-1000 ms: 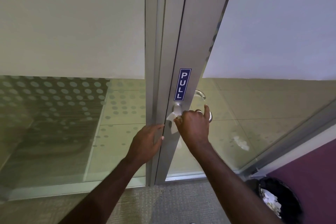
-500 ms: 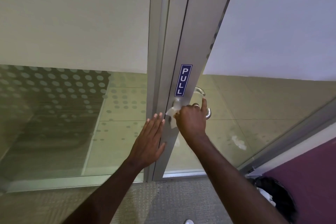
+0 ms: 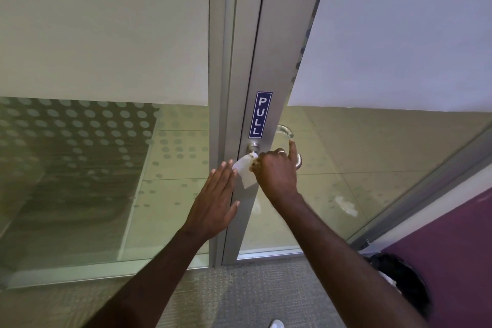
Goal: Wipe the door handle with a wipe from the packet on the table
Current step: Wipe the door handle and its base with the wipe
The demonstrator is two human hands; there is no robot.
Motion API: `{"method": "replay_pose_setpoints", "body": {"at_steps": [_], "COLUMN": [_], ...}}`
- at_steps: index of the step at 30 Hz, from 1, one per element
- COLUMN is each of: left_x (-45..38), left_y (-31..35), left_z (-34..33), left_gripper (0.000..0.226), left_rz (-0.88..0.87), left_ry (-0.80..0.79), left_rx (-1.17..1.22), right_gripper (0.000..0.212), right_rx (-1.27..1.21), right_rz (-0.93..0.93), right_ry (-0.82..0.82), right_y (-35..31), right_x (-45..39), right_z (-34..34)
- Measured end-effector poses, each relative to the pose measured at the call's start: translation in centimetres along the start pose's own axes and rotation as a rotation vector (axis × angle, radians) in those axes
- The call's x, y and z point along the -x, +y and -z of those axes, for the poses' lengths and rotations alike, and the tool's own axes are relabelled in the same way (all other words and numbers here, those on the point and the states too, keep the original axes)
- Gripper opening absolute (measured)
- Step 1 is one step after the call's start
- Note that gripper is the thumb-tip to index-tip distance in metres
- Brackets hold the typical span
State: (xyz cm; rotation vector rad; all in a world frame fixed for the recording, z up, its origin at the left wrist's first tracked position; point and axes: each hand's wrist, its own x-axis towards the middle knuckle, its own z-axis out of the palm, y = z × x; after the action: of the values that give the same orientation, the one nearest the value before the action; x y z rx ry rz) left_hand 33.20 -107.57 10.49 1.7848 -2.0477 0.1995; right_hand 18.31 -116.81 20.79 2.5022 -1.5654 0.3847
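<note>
Straight ahead stands one glass door [image 3: 372,168], its upper glass frosted and its lower glass clear, hung in a grey metal frame [image 3: 269,61] beside a fixed glass panel [image 3: 93,154] printed with pale dots. Low at the right edge sits one dark bin [image 3: 404,282] with crumpled white paper in it. One blue PULL sign [image 3: 260,115] runs down the frame, just above one curved metal door handle [image 3: 288,133]. Two hands show. The left hand [image 3: 215,202] lies flat with fingers extended and together, palm against the frame edge. The right hand [image 3: 277,168] is curled around one white wipe [image 3: 245,170], index finger raised along the handle's lever. The wipe is pressed at the handle's round base, its loose corner hanging between the two hands.
</note>
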Motion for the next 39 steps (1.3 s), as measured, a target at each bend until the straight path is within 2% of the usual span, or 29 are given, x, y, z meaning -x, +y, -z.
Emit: {"method": "replay_pose_setpoints", "body": {"at_steps": [4,8,13,18,23,29,35,39], "left_x": [-1.3,-2.0,-1.7,-1.1,-1.3,-2.5,-4.2,-6.5], "left_y": [0.7,1.2,1.5,1.7,1.7,2.7,5.0,6.9], "left_z": [0.1,0.3,0.4,0.6,0.6,0.7,1.5,2.6], "left_gripper": [0.080,0.077,0.076,0.079,0.076,0.074,0.065,0.044], "left_rz": [-0.018,-0.030,0.023,0.051,0.056,0.022,-0.047,0.021], "left_ry": [0.005,0.012,0.039,0.065,0.080,0.167,0.322,0.402], "left_rx": [-0.004,-0.010,0.053,0.076,0.084,0.130,0.245,0.367], "right_gripper": [0.016,0.011,0.034,0.035,0.013,0.021,0.015,0.010], "right_rx": [-0.050,0.033,0.036,-0.072,-0.036,-0.033,-0.207,-0.428], "right_rz": [-0.021,0.070,0.041,-0.055,0.163,0.373,0.338,0.251], "right_ry": [0.037,-0.011,-0.041,-0.045,-0.038,-0.115,0.017,0.060], "right_y": [-0.2,2.9,1.1,0.8,5.3,11.3,14.1,14.3], "right_x": [-0.1,0.3,-0.9,-0.7,0.4,-0.4,-0.2,0.2], "right_z": [-0.4,-0.5,0.1,-0.5,0.1,1.4,1.8,2.6]}}
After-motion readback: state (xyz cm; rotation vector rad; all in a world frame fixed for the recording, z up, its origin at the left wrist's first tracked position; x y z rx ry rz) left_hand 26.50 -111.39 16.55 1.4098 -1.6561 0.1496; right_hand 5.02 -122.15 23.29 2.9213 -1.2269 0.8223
